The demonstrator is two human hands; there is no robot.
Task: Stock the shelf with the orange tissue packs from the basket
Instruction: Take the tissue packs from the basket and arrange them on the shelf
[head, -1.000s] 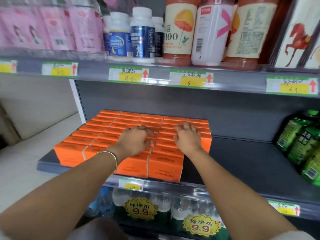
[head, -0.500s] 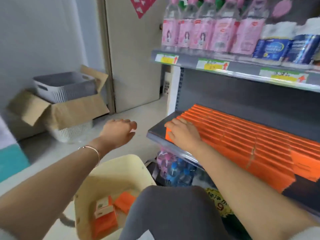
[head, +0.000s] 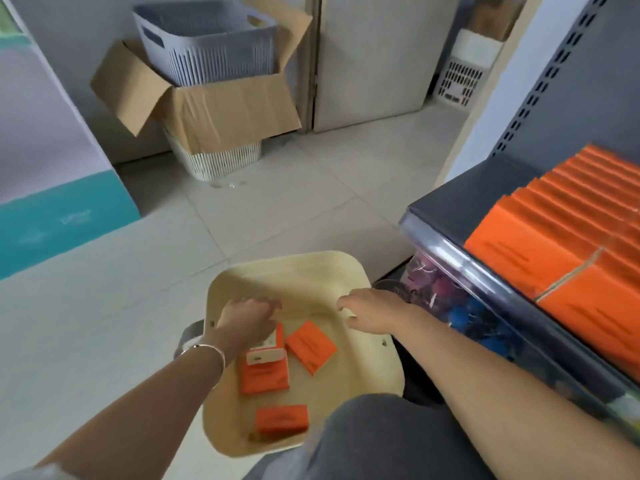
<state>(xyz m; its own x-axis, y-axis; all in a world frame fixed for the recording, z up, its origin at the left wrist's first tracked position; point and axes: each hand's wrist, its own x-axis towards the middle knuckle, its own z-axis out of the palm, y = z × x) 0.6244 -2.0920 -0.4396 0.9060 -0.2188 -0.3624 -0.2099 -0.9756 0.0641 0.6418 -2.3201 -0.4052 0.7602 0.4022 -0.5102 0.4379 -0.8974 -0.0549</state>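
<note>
On my left hand (head: 247,318) the fingers (head: 269,305) hang loosely bent, pinching nothing, just above the pile in the basket (head: 294,262). My right hand (head: 372,315) hovers over the basket's right side, fingers (head: 343,302) relaxed and slightly spread, also empty.

The few orange tissue packs (head: 311,346) left lie loose on the basket floor: one tilted under my right hand, one by the near wall, one beneath my left wrist. On that last one sits a white-faced pack (head: 265,353). I cannot tell whether it is the same product turned over, and a hasty scoop could carry it up by mistake.

The packs lie flat and apart, so taking several at once risks one slipping out over the floor (head: 277,202). The view is smeared, so my aim is unsure. My knee (head: 381,441) crowds the near rim, and a knock could tip the basket. On the shelf (head: 460,209) the stocked rows (head: 554,244) stand tight, and pushing more in could buckle them.
</note>
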